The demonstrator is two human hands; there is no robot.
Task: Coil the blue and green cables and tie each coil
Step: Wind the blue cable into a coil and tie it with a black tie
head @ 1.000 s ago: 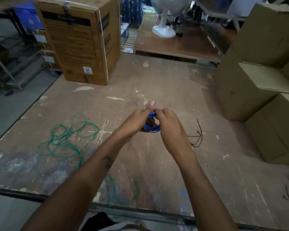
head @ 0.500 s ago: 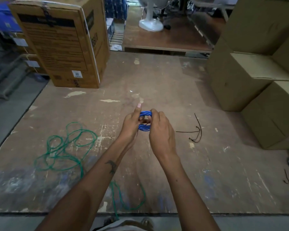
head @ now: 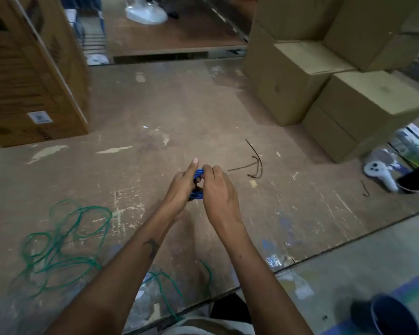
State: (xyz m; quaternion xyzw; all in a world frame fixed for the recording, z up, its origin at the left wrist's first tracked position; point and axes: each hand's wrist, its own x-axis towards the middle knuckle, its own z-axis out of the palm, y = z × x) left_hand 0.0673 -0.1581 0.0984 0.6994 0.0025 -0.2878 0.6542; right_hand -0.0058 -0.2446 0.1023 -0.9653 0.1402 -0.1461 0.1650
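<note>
A small coil of blue cable (head: 198,174) is pinched between both my hands above the middle of the worn wooden table (head: 155,112). My left hand (head: 182,184) grips its left side with the index finger raised. My right hand (head: 217,189) covers its right side, and most of the coil is hidden by my fingers. The green cable (head: 65,240) lies loose in tangled loops on the table at the near left, one end trailing to the front edge. Thin dark tie wires (head: 254,163) lie on the table just right of my hands.
A large printed cardboard box (head: 32,76) stands at the far left and stacked plain boxes (head: 324,76) at the right. A white controller (head: 380,172) and a black device lie at the right edge. A short dark wire (head: 365,188) lies nearby. A dark bucket (head: 392,315) sits on the floor.
My view has swung right and tilted, bringing the floor, the bucket and the white controller into sight. Both hands stay closed on the blue coil, which looks more squeezed and more hidden.
</note>
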